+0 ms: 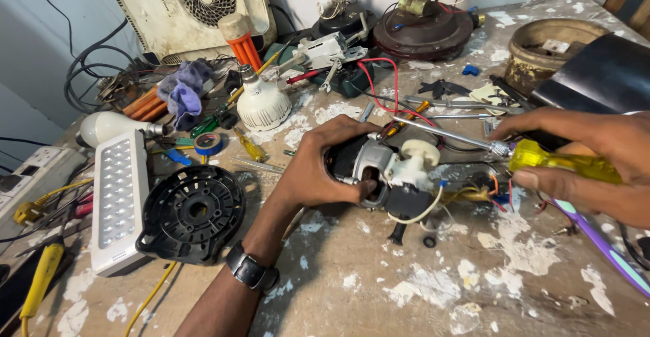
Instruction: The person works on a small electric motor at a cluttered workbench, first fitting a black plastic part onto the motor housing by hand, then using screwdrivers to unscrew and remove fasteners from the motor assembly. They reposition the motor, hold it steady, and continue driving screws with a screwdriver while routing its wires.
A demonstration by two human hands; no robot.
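Note:
My left hand [323, 164] grips a small fan motor [389, 174] with a grey metal housing, white plastic gear part and loose wires, resting on the paint-flecked workbench [406, 283]. A dark watch sits on that wrist. My right hand [596, 161] holds a screwdriver with a clear yellow handle [562, 162]. Its long metal shaft [447, 134] runs left, and its tip rests at the top of the motor near the left fingers.
A black round plastic fan cover [193, 214] and a white LED panel lamp [118, 198] lie at the left. Bulbs [261, 103], small screwdrivers, tape and a purple cloth [183, 90] clutter the back. A purple-handled tool [602, 245] lies at right, beside a rusty bowl [542, 49].

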